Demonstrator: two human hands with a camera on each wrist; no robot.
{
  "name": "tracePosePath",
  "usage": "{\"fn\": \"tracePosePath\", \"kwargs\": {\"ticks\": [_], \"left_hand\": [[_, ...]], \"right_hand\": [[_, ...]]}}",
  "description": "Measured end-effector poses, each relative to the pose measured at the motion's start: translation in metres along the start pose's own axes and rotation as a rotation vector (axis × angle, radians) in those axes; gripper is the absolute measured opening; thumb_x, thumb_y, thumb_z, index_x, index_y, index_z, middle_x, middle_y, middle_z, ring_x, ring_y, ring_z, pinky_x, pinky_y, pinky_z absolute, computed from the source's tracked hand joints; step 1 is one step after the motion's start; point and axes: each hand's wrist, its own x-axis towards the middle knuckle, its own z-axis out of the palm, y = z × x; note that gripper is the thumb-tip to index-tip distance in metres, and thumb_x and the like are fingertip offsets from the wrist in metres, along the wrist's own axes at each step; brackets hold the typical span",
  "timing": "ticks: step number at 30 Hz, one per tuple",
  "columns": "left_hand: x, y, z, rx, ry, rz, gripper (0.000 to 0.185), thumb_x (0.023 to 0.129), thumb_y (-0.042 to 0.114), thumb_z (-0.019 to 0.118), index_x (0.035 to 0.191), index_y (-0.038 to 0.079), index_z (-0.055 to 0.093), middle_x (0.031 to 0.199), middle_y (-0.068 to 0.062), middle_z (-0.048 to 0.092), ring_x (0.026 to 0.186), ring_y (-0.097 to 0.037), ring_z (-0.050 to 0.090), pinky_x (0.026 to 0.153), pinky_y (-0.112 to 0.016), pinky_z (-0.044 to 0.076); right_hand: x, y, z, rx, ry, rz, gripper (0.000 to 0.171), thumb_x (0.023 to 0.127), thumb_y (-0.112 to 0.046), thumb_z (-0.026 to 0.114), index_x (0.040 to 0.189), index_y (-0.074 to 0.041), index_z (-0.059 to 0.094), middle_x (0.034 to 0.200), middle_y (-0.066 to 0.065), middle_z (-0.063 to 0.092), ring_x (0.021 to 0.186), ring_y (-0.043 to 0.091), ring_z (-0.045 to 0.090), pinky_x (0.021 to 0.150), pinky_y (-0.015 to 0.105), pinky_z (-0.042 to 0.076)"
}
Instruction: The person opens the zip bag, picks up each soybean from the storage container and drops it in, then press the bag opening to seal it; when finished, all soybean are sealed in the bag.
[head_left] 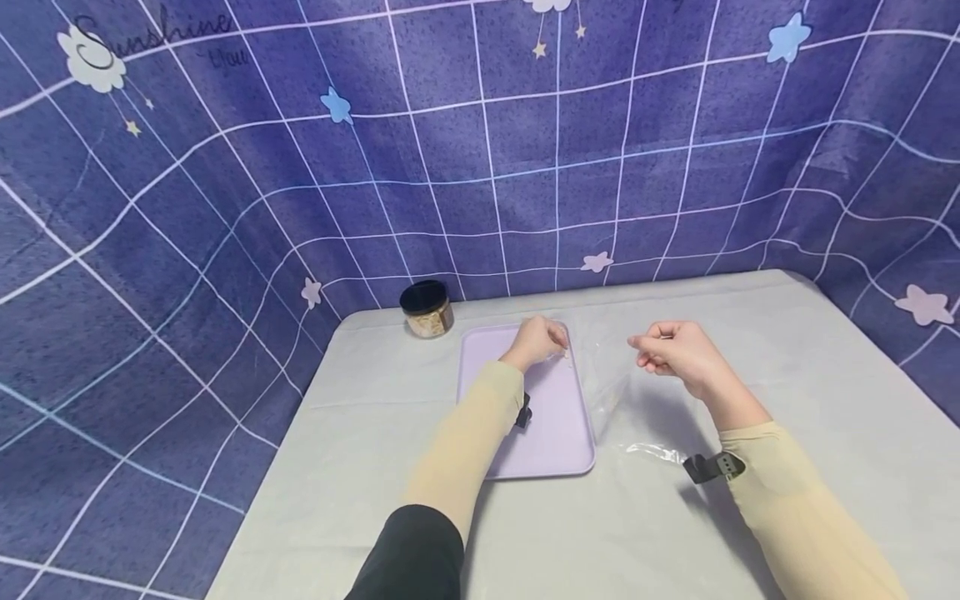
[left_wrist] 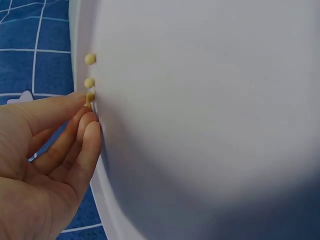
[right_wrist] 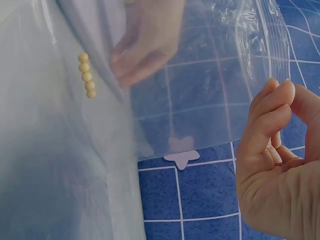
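While stretched between both pinching fingers, thin clear crinkly bag [head_left: 600,367] w/ round yellow beads [right_wrist: 86,75], over smooth lilac tray [head_left: 547,433]

A grey-clothed table [head_left: 825,400] bears a lilac tray [head_left: 551,433] and a black-lidded jar [head_left: 426,309].

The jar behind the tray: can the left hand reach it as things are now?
Probably yes. The jar stands apart from the tray, with bare table between it and the left hand. But that hand pinches the bag edge, so it must let go first.
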Motion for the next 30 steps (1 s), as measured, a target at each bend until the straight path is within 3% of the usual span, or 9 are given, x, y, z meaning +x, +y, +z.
{"fn": "tracePosePath", "kwargs": {"ticks": [9, 17, 20, 23, 27, 30], "left_hand": [[0.000, 0.001, 0.003, 0.086, 0.007, 0.023, 0.011, 0.077, 0.004, 0.086, 0.082, 0.012, 0.082, 0.096, 0.005, 0.078, 0.105, -0.015, 0.068, 0.100, -0.023, 0.045], [-0.001, -0.002, 0.006, 0.143, 0.003, 0.072, 0.007, 0.080, 0.008, 0.085, 0.083, 0.012, 0.081, 0.085, 0.005, 0.076, 0.092, -0.013, 0.068, 0.089, -0.021, 0.049], [-0.005, 0.002, -0.002, 0.041, 0.024, 0.066, 0.006, 0.083, 0.007, 0.082, 0.086, 0.012, 0.080, 0.085, 0.004, 0.076, 0.083, -0.010, 0.068, 0.082, -0.019, 0.050], [-0.012, 0.018, -0.016, -0.151, 0.043, 0.087, 0.005, 0.087, 0.009, 0.080, 0.092, 0.010, 0.080, 0.087, 0.001, 0.077, 0.074, -0.009, 0.069, 0.075, -0.022, 0.054], [-0.030, 0.054, -0.038, -0.370, 0.044, 0.196, 0.011, 0.088, 0.011, 0.081, 0.097, 0.007, 0.079, 0.089, 0.000, 0.077, 0.076, -0.010, 0.071, 0.075, -0.029, 0.058], [-0.048, 0.082, -0.051, -0.430, 0.012, 0.285, 0.013, 0.087, 0.010, 0.082, 0.099, 0.006, 0.079, 0.091, 0.001, 0.077, 0.082, -0.009, 0.071, 0.078, -0.027, 0.058]], "right_hand": [[0.001, 0.001, -0.002, 0.010, -0.005, 0.001, 0.023, 0.096, -0.006, 0.068, 0.073, -0.006, 0.062, 0.063, 0.000, 0.066, 0.052, 0.003, 0.058, 0.053, 0.018, 0.054], [0.000, 0.002, 0.000, 0.024, -0.007, 0.006, 0.024, 0.095, -0.005, 0.069, 0.072, -0.006, 0.062, 0.062, 0.000, 0.066, 0.051, 0.003, 0.059, 0.052, 0.017, 0.053], [-0.001, 0.001, 0.001, 0.024, -0.009, 0.003, 0.024, 0.095, -0.006, 0.069, 0.072, -0.006, 0.062, 0.062, 0.000, 0.066, 0.051, 0.003, 0.059, 0.052, 0.018, 0.053], [-0.002, 0.001, 0.001, 0.022, -0.012, 0.002, 0.024, 0.095, -0.006, 0.069, 0.071, -0.007, 0.063, 0.062, 0.000, 0.066, 0.051, 0.003, 0.058, 0.052, 0.018, 0.053], [-0.001, 0.001, 0.001, 0.013, -0.006, 0.000, 0.025, 0.095, -0.007, 0.069, 0.071, -0.008, 0.063, 0.062, -0.001, 0.066, 0.051, 0.002, 0.058, 0.052, 0.017, 0.053], [0.000, 0.001, 0.001, 0.003, 0.000, 0.000, 0.024, 0.095, -0.008, 0.069, 0.071, -0.008, 0.063, 0.062, -0.001, 0.065, 0.052, 0.002, 0.059, 0.052, 0.017, 0.053]]}}
